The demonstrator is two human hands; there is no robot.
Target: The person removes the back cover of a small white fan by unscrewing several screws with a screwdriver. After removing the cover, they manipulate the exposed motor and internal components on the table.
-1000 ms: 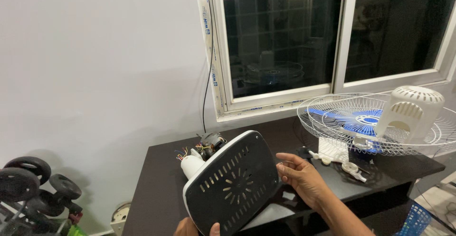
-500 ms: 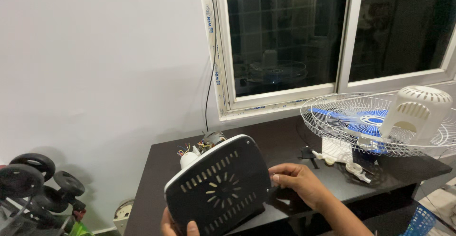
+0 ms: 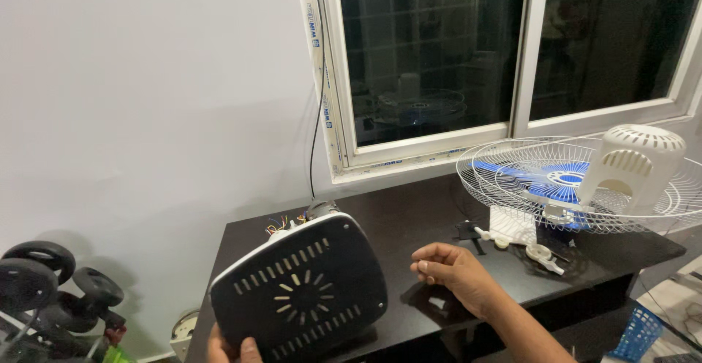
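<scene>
My left hand (image 3: 232,349) grips the lower edge of a black slotted fan base (image 3: 300,297) with a white rim, tilted up so its underside faces me. Coloured wires and a motor part (image 3: 303,217) stick out behind its top edge. My right hand (image 3: 453,274) hovers just right of the base, fingers loosely curled, holding nothing, above the dark table (image 3: 409,220).
Wire fan guards with a blue blade (image 3: 556,180) and a white motor cover (image 3: 638,165) lie at the table's right end. Small white and black parts (image 3: 512,239) sit near them. A window is behind; black wheels (image 3: 44,275) at left, a blue basket (image 3: 638,331) below right.
My left hand has swung the base leftward and lower. My right hand has come off its edge and now hangs free beside it.
</scene>
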